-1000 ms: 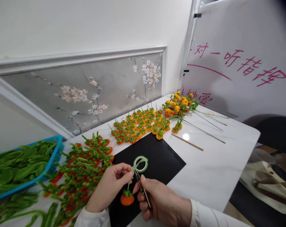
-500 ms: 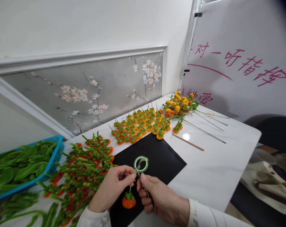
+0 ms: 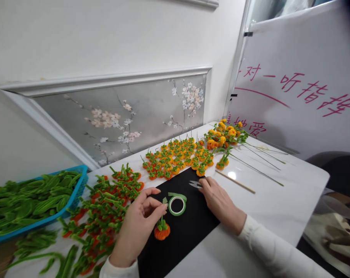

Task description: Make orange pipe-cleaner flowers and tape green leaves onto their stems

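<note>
My left hand (image 3: 144, 222) is closed, thumb and fingers pinching the thin green stem of an orange fuzzy pumpkin (image 3: 162, 232), which hangs below the fingertips. A short piece of green tape (image 3: 164, 200) sticks up at the pinch. Beside these fingers a roll of green tape (image 3: 184, 206) lies on the black mat (image 3: 189, 235), its loose end curling over the top. My right hand (image 3: 219, 199) is at the mat's far right edge, closed on small snips (image 3: 195, 184). The snips' blades point left and are apart; their handles are hidden in the hand.
Rows of orange and yellow pumpkins (image 3: 175, 154) stand at the back, with redder ones (image 3: 105, 208) at left. A blue basket (image 3: 83, 181) holds green fuzzy leaves. Bunched yellow flowers (image 3: 225, 133), long wire stems (image 3: 261, 170) and a wooden stick (image 3: 235, 182) lie at right.
My right hand has moved the snips away from my left fingers, to the far right over the mat. The tape roll is now apart from the piece at the stem. The view has shifted slightly.
</note>
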### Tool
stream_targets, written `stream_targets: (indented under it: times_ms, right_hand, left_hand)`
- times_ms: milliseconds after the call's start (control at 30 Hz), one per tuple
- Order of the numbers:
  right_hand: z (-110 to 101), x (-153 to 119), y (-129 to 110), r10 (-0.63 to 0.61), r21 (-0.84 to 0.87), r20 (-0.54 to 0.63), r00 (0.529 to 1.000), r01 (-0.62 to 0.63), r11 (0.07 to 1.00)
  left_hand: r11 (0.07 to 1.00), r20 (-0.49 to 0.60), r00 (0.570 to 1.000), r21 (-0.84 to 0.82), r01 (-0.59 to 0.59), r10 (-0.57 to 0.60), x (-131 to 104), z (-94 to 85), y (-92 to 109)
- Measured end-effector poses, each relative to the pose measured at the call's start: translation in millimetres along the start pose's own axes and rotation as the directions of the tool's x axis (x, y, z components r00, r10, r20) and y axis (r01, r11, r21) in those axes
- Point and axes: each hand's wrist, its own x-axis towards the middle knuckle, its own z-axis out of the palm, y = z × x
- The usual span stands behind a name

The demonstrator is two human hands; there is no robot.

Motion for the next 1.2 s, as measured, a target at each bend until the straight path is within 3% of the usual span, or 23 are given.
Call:
stream_targets:
  times_ms: [100,200,300,367,467,567,667,767,967,1200]
  right_hand:
    - [10,5,13,-0.035,-0.212,-0.008,0.999,0.032,0.977]
    - [12,4,15,-0.025,-0.211,-0.042,0.999,0.016,0.977]
    - [-4,6,0,-0.059,-0.007,-0.057,0.997,0.059,0.998]
    - [-20,9,-19,-0.177,0.276,-0.023,0.984,0.176,0.945]
    - [-37,17,-48,-0.394,0.538,0.074,0.916,0.296,0.789]
    - [-41,25,-62,-0.567,0.431,0.095,0.818,0.48,0.765]
    - [-37,29,-60,-0.693,0.293,0.115,0.712,0.642,0.708]
    - [-33,30,-55,-0.759,0.229,0.082,0.645,0.729,0.645]
    - [-24,28,-54,-0.707,0.157,-0.005,0.708,0.698,0.698]
    - [-17,27,-52,-0.7,0.192,-0.006,0.714,0.688,0.7]
  left_hand:
    - [0.997,-0.012,0.999,0.05,-0.05,0.051,-5,1.3,4]
    - [0.992,-0.002,0.997,0.1,-0.074,0.074,-8,0.6,4]
    - [0.987,0.014,0.996,0.138,-0.088,0.087,-9,0.6,4]
    - [0.982,0.022,0.995,0.157,-0.101,0.099,-9,2.0,4]
    - [0.967,0.044,0.991,0.214,-0.135,0.128,-11,5.3,4]
    - [0.94,0.076,0.985,0.296,-0.17,0.154,-13,7.8,5]
    - [0.937,0.113,0.982,0.3,-0.178,0.151,-14,8.4,4]
    - [0.958,0.161,0.98,0.241,-0.156,0.119,-13,8.1,1]
    - [0.986,0.117,0.991,0.143,-0.082,0.066,-9,8.4,-7]
    - [0.996,0.147,0.989,0.086,-0.023,0.01,-7,6.0,-8]
